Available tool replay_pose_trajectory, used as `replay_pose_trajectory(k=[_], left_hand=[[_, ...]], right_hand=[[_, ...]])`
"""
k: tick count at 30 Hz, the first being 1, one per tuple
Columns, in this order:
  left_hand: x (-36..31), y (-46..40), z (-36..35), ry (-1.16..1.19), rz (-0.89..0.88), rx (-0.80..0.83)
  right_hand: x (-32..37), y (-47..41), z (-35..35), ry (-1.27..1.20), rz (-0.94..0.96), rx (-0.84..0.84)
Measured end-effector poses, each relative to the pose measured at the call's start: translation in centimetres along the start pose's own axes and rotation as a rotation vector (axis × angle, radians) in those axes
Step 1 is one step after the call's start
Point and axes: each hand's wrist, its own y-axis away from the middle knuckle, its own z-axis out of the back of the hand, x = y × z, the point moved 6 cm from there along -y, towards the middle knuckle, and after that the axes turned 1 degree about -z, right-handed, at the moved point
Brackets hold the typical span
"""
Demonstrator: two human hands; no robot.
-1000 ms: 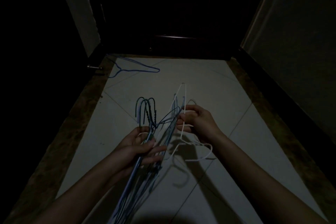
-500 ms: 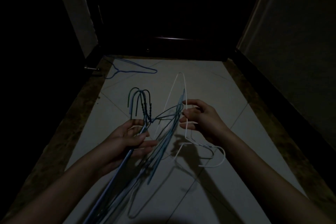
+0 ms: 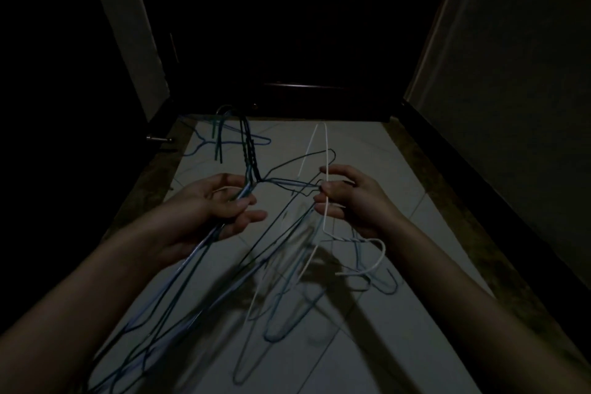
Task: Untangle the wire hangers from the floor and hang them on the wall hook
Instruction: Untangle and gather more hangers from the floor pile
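Separating thin white wire hanger (image 3: 325,201), pinched upright in right hand (image 3: 348,198) grip | left hand (image 3: 217,211) grip clamped on blue-green wire hanger bundle (image 3: 249,169), held above tiled floor (image 3: 367,150) | white hanger lies right of bundle, nearer right hand.

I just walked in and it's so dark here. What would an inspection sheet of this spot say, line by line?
Surface: pale tiled floor with a dark mottled border, dimly lit.
Job's things: bundle of blue wire hangers held in the air, hooks pointing away; white hanger partly crossed with the bundle; one blue hanger on the floor near the doorway. Wall hook: nothing seen.
Clutter: nothing seen.
Grippers: left hand grips the bundle; right hand pinches the white hanger's wire.
Cables: nothing seen.
Surroundings: dark door ahead, walls on both sides, small metal doorstop at the left edge.
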Motion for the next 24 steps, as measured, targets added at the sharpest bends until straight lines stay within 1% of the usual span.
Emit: replay_pose_trajectory(k=[4, 12, 15, 19, 24], left_hand=[[-0.8, 0.7, -0.3, 0.038, 0.003, -0.002], [-3.4, 2.1, 0.5, -0.11, -0.022, 0.012], [-4.4, 2.5, 0.8, -0.075, -0.029, -0.011], [-5.5, 2.4, 0.9, -0.005, -0.058, -0.027], [-3.5, 1.9, -1.0, -0.008, -0.032, -0.005]], right_hand=[[1.2, 0.1, 0.2, -0.054, 0.001, -0.023], [2.7, -0.1, 1.1, -0.181, -0.086, -0.11], [2.7, 0.0, 1.8, -0.213, -0.113, -0.169], [3.3, 0.3, 2.2, -0.177, -0.148, -0.219], [4.3, 0.7, 0.6, -0.267, -0.154, -0.19]])
